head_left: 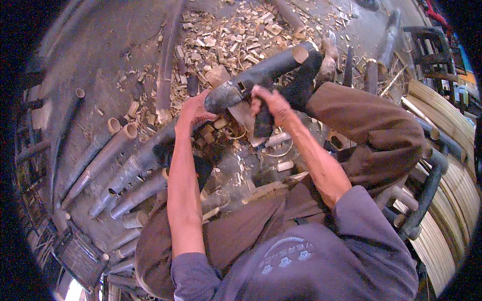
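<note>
A dark bamboo tube [273, 66] lies slanting in front of me, its pale slanted cut end at the upper right. A small square notch [241, 86] is cut through its wall. My left hand [193, 111] is closed round the tube's near left end, thumb underneath. Just below the tube, my right hand [273, 104] has its fingers curled at a dark handle-like piece [263, 124]; slight blur hides its exact kind. Beside that piece, a flat brownish blade-like surface [243, 118] shows under the tube; whether the two are joined, I cannot tell.
Many wood chips [241, 37] cover the ground ahead. Several bamboo tubes [100, 160] lie at the left. One long pole [168, 65] points away from me. Bundled pale strips [452, 200] and a dark pipe-like frame [429, 185] stand at the right, near my bent leg [371, 125].
</note>
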Demonstrator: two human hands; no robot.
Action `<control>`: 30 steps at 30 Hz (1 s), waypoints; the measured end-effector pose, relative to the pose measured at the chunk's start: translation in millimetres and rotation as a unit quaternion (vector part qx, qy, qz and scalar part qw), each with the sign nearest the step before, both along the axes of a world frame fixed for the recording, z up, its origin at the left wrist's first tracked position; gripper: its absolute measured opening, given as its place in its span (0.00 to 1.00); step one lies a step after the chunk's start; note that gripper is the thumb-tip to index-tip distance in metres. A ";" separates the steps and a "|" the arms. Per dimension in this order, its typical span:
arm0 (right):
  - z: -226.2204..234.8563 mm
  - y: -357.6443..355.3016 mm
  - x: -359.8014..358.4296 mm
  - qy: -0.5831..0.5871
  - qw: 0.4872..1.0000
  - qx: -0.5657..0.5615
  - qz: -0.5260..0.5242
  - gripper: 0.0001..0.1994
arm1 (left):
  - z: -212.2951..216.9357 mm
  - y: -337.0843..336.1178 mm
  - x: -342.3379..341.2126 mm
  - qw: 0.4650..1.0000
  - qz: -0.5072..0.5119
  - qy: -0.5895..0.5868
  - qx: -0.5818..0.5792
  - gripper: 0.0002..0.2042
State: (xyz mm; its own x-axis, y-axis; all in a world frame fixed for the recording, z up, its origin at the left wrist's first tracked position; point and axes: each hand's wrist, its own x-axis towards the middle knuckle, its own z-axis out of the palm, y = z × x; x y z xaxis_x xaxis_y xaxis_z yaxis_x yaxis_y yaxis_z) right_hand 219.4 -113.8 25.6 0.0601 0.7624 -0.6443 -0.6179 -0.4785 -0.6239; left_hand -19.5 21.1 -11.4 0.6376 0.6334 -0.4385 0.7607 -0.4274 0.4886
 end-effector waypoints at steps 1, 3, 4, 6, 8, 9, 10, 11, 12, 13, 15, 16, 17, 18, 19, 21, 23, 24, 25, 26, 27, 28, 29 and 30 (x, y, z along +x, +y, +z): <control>27.1 7.3 4.8 -0.006 0.999 0.023 0.029 0.12 | -10.0 3.3 -8.6 1.000 0.005 -0.009 0.002 0.45; 55.3 13.9 20.3 -0.174 0.979 0.027 0.107 0.16 | 4.2 0.3 7.5 1.000 0.004 -0.017 0.006 0.46; 53.8 14.9 20.2 -0.260 0.951 0.014 0.166 0.17 | 3.6 -4.3 3.0 0.999 0.002 -0.015 0.040 0.46; 32.8 12.4 24.0 -0.430 0.861 -0.011 0.272 0.20 | -3.6 -8.5 0.5 0.994 -0.001 -0.018 0.111 0.46; 6.7 1.5 16.7 -0.502 0.836 -0.003 0.219 0.18 | 7.8 -22.5 10.7 0.989 0.021 0.006 0.145 0.45; 3.6 -6.5 13.1 -0.505 0.835 -0.013 0.218 0.18 | 11.3 -28.5 12.6 0.986 0.032 0.021 0.160 0.45; 16.5 -8.0 4.7 -0.507 0.834 -0.023 0.217 0.19 | 9.7 -31.3 9.7 0.985 0.038 0.014 0.168 0.44; 24.2 -7.0 -0.9 -0.499 0.839 -0.020 0.214 0.19 | 8.0 -33.1 7.7 0.984 0.043 0.008 0.175 0.44; 15.1 -12.3 -5.8 -0.520 0.828 -0.011 0.208 0.19 | 6.5 -36.0 5.4 0.982 0.048 0.002 0.183 0.44; 17.5 -9.3 -11.3 -0.545 0.815 0.002 0.200 0.19 | 7.3 -35.2 5.6 0.983 0.050 0.014 0.177 0.44; 25.6 -9.7 -14.6 -0.528 0.815 -0.015 0.236 0.21 | 8.7 -36.2 6.3 0.984 0.055 0.037 0.166 0.44; 24.1 -7.9 -13.6 -0.520 0.817 -0.024 0.250 0.21 | 10.4 -36.2 10.4 0.985 0.053 0.046 0.160 0.44; 18.0 -5.0 -11.7 -0.512 0.817 -0.032 0.263 0.21 | 12.1 -35.2 14.7 0.985 0.050 0.055 0.156 0.44; 12.2 -0.4 -9.7 -0.503 0.818 -0.042 0.275 0.21 | 13.8 -34.4 19.7 0.985 0.047 0.063 0.152 0.44; 9.5 12.8 -12.8 -0.466 0.839 -0.114 0.256 0.20 | 15.4 -32.7 19.1 0.985 0.045 0.074 0.149 0.44; 12.5 2.4 -13.2 -0.503 0.826 -0.057 0.248 0.21 | 6.5 -32.3 15.1 0.985 0.038 0.070 0.156 0.45; 1.2 -20.6 -16.2 -0.575 0.790 0.001 0.213 0.23 | 3.6 -27.4 18.3 0.983 0.038 0.072 0.165 0.46; 5.3 -34.2 -28.4 -0.582 0.786 -0.043 0.204 0.25 | 0.7 -29.3 12.6 0.982 0.040 0.088 0.160 0.47; -6.4 -50.4 -27.3 -0.594 0.772 -0.045 0.221 0.29 | 5.3 -29.8 14.3 0.982 0.033 0.096 0.161 0.47; 12.2 -53.6 -37.0 -0.589 0.748 -0.104 0.289 0.30 | 9.8 -29.3 4.2 0.980 0.039 0.097 0.171 0.48; 1.7 -64.6 -36.9 -0.624 0.717 -0.085 0.299 0.31 | 18.1 -28.9 1.0 0.978 0.037 0.090 0.184 0.49; -15.0 -75.4 -35.7 -0.657 0.685 -0.069 0.308 0.32 | 24.7 -28.9 -4.0 0.977 0.033 0.084 0.194 0.50; -18.3 -78.7 -40.3 -0.675 0.668 -0.061 0.308 0.32 | 28.4 -24.2 -19.1 0.983 0.033 0.091 0.153 0.52; -22.2 -79.8 -45.7 -0.692 0.651 -0.053 0.307 0.32 | 33.3 -21.6 -36.3 0.982 0.044 0.118 0.138 0.53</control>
State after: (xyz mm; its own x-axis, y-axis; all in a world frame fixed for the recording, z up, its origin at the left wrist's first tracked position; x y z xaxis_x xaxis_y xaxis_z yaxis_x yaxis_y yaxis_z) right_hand 173.7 -193.6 3.4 0.3443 0.8720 -0.3479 0.8291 -0.4563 -0.3230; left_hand -55.8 -0.4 21.8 0.4764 0.7968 -0.3717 0.8787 -0.4465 0.1691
